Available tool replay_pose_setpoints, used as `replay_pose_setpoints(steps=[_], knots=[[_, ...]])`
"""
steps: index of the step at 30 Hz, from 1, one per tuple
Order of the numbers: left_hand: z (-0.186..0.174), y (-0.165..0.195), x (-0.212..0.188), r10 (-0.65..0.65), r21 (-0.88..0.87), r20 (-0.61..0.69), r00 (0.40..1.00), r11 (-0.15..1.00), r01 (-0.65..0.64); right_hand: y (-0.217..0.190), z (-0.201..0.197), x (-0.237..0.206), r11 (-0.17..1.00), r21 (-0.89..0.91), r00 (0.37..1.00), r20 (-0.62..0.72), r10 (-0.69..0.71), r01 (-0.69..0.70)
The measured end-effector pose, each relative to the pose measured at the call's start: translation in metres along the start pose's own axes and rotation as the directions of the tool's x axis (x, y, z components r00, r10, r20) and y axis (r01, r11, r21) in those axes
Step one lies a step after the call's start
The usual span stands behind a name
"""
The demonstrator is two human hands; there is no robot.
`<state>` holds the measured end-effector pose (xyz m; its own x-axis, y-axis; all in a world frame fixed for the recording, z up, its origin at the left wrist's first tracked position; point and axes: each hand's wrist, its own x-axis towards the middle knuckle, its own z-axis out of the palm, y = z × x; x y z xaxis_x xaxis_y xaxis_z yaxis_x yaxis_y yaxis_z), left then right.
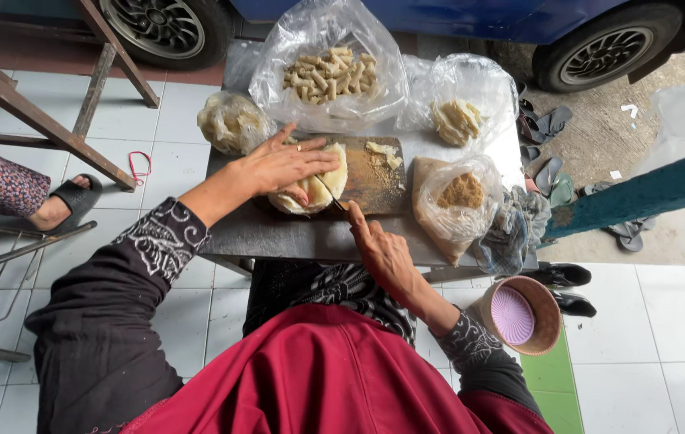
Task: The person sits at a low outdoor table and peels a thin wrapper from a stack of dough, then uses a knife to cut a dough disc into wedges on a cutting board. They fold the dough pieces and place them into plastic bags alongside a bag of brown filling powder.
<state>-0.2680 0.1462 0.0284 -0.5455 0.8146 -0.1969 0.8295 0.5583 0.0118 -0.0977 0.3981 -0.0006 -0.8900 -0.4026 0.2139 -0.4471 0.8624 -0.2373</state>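
Head view: person is slicing a pale flat stack (310, 189) on a cutting board (374, 181) mid-table.
Left hand (282, 165) is pressing it steady, fingers spread; right hand (382, 253) is gripping the knife (333, 197), fingers closed.

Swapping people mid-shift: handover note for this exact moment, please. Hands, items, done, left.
Left hand: pressed flat on the pale stack, holding it on the cutting board.
Right hand: grips the knife, blade in the stack.
Items: big bag of rolls at the back of the table, smaller bags either side, bag of brown crumbs right of the board, cloth at the right edge.
Done: cut started; scraps on the board.
Left: finish the cut.
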Motion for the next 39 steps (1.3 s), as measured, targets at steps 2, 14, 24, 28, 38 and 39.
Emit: replay_pose_setpoints(steps=[2, 14, 24, 28, 38, 39], knots=[[-0.002, 0.002, -0.004, 0.018, 0.003, -0.033, 0.999, 1.000, -0.018, -0.004, -0.007, -0.018, 0.999, 0.046, 1.000, -0.018, 0.002, -0.002], [-0.030, 0.041, -0.038, 0.120, 0.373, -0.129, 0.984, 0.926, -0.064, -0.017, -0.093, -0.144, 0.954, 0.206, 0.975, 0.081, 0.206, -0.218], [-0.038, 0.043, -0.040, 0.199, 0.092, -0.335, 0.921, 0.980, -0.178, 0.044, -0.168, -0.244, 0.731, 0.665, 0.740, -0.414, 0.530, -0.151], [-0.041, 0.048, -0.054, 0.113, 0.038, -0.389, 0.914, 0.994, -0.107, 0.043, -0.156, -0.220, 0.799, 0.552, 0.655, -0.516, 0.552, -0.239], [-0.009, 0.045, -0.081, -0.216, -0.582, -0.554, 0.804, 0.791, -0.189, 0.015, -0.058, -0.110, 0.975, -0.075, 0.927, -0.300, -0.224, 0.211], [-0.003, 0.043, -0.082, -0.295, -0.582, -0.523, 0.799, 0.809, -0.082, 0.013, -0.050, -0.099, 0.966, -0.078, 0.919, -0.300, -0.257, 0.245]])
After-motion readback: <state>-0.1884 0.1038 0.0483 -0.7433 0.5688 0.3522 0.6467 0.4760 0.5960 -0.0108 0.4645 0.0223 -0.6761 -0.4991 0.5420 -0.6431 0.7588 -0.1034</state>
